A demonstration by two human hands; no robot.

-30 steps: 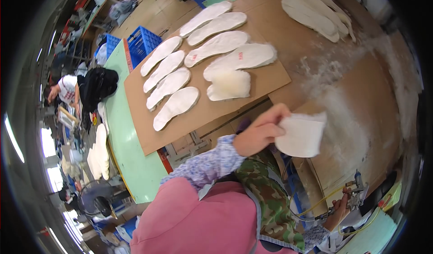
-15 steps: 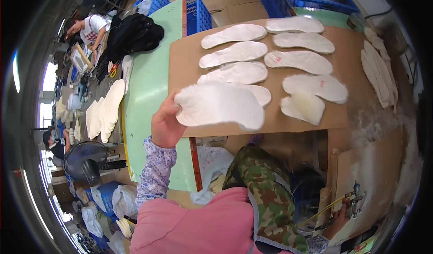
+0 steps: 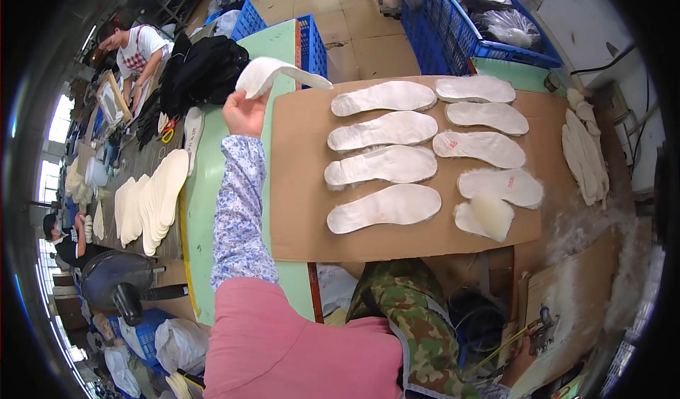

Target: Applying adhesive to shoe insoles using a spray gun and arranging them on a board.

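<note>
My left hand (image 3: 244,114) is closed on the heel or toe end of a white fleecy insole (image 3: 268,71), held up above the far left corner of a brown cardboard sheet (image 3: 297,222). The insole bends, its free end pointing right. More fleecy insoles (image 3: 386,208) lie on the cardboard in two columns; some in the right column bear red marks. A folded or short cream piece (image 3: 489,217) rests at the near right. Low at the right, my right hand (image 3: 523,360) grips a metal spray gun (image 3: 542,328) with a yellow hose; its fingers are partly hidden.
Left of the cardboard runs a green tabletop (image 3: 219,193). Beyond it lie cream insoles (image 3: 159,197), red-and-yellow scissors (image 3: 168,131) and black cloth (image 3: 205,73). A fan (image 3: 117,285) stands near left. Blue crates (image 3: 446,30) stand behind. Two people (image 3: 138,52) work at the left.
My left hand has carried the insole away from me and leftward, tilting it, uncovering the nearest insole in the left column. The view has shifted. My right hand keeps the spray gun low at the right.
</note>
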